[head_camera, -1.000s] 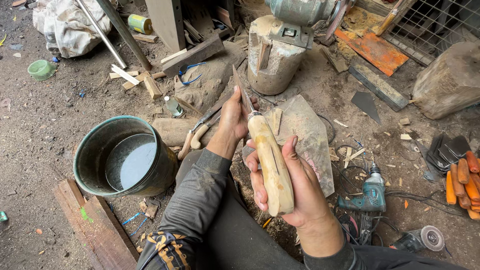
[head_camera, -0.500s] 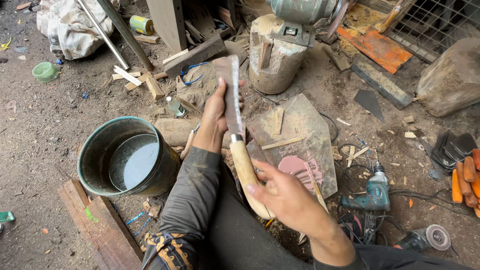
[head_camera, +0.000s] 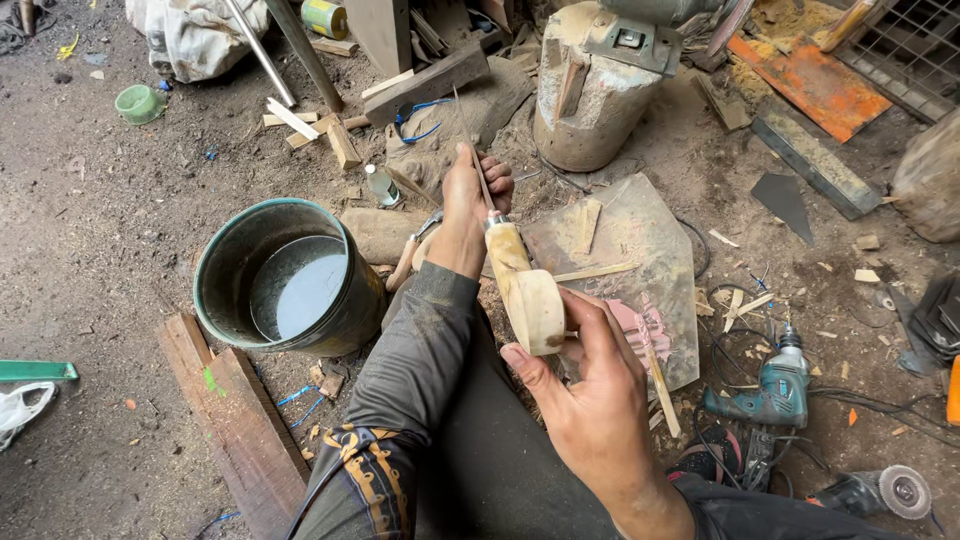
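I hold a knife between both hands, its tip pointing away from me. Its pale wooden handle (head_camera: 520, 285) is thick and rounded. The thin metal blade (head_camera: 480, 178) is seen edge-on. My left hand (head_camera: 468, 205) grips the blade just above the handle, fingers curled round it. My right hand (head_camera: 592, 392) cups the butt end of the handle with thumb and fingertips. My dark-sleeved left forearm runs down between the hands, above my lap.
A green bucket (head_camera: 225, 300) holding water stands to the left, next to a wooden plank (head_camera: 235, 425). A flat slab (head_camera: 650, 235) with wood slivers lies under the hands. A power drill (head_camera: 768, 392) and an angle grinder (head_camera: 885, 492) lie right; a stump (head_camera: 595, 100) stands behind.
The knife has turned from showing its flat side to edge-on. My right hand has slid from under the handle to its butt end. My left hand has stayed on the blade.
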